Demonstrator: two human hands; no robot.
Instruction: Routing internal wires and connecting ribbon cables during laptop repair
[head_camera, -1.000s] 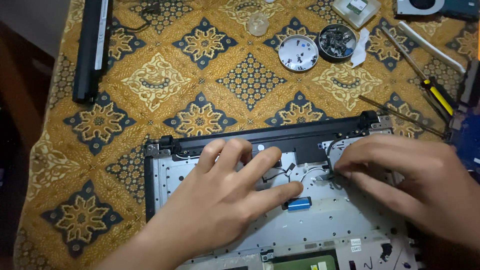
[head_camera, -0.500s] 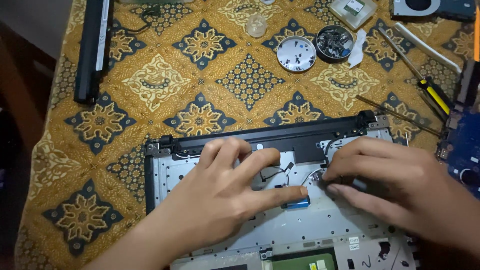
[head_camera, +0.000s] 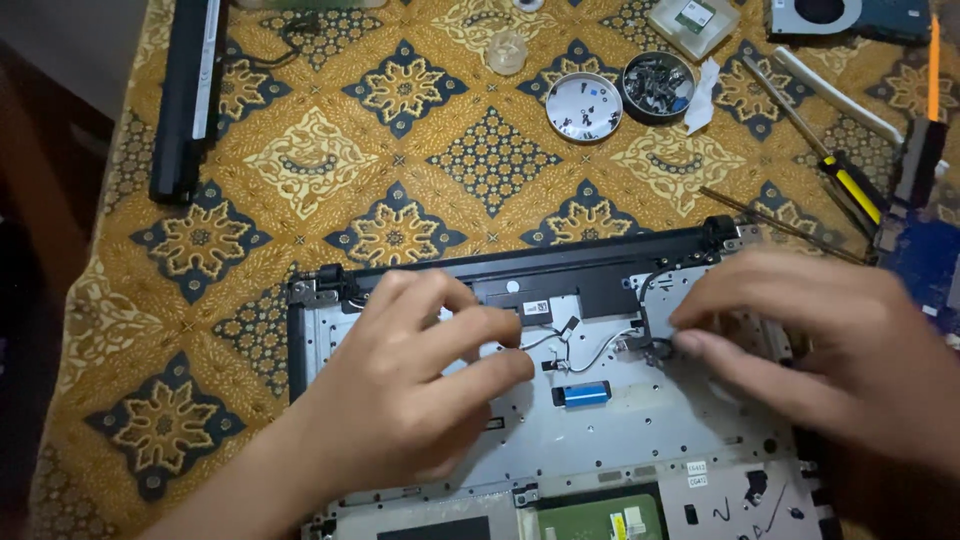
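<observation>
Two bare hands over my opened laptop chassis (head_camera: 610, 430) on the patterned cloth (head_camera: 300, 170), left hand (head_camera: 420, 390) pressing flat, grasping nothing, thin cables (head_camera: 590, 350) at centre, right hand (head_camera: 800, 340) fingertips pinching the cable end, screwdrivers (head_camera: 850, 185) beyond.

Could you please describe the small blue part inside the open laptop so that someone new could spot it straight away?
Find the opened laptop base on the patterned cloth, its grey inner panel exposed. Between the left hand and right hand lies the blue connector tab, just below the thin black wires. It is the only bright blue piece on that panel.
</observation>
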